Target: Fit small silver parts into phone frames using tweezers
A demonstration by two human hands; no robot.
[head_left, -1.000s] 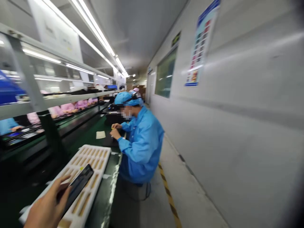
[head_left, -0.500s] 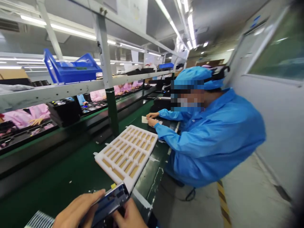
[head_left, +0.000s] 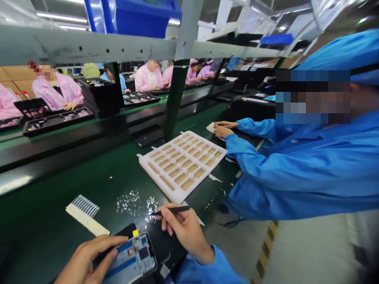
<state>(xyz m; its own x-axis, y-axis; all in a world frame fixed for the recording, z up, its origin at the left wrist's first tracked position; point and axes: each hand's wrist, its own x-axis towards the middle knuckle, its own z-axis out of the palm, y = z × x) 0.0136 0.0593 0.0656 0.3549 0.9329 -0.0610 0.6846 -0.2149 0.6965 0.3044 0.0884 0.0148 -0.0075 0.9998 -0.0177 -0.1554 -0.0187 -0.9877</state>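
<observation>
My left hand (head_left: 91,256) grips the left side of an open phone housing (head_left: 130,256), whose inner parts face up, with a yellow tab (head_left: 135,233) at its top edge. My right hand (head_left: 180,227) pinches dark tweezers (head_left: 174,210), their tip pointing left over small white pieces (head_left: 151,205) scattered on the green bench. More small clear or white bits (head_left: 128,201) lie left of those. A cream strip (head_left: 87,220) and a striped white sheet (head_left: 85,206) rest together beyond my left hand.
A white foam tray (head_left: 183,165) with tan compartments sits ahead on the green bench (head_left: 53,228). At the right, a person in blue (head_left: 296,165) holds a small pale card (head_left: 211,127). A post (head_left: 174,98) rises behind the tray. People in pink work across the line.
The view has turned left and down. The phone housing now shows its inside. My right hand has moved off it and holds tweezers over the white pieces, while my left hand stays on the housing.
</observation>
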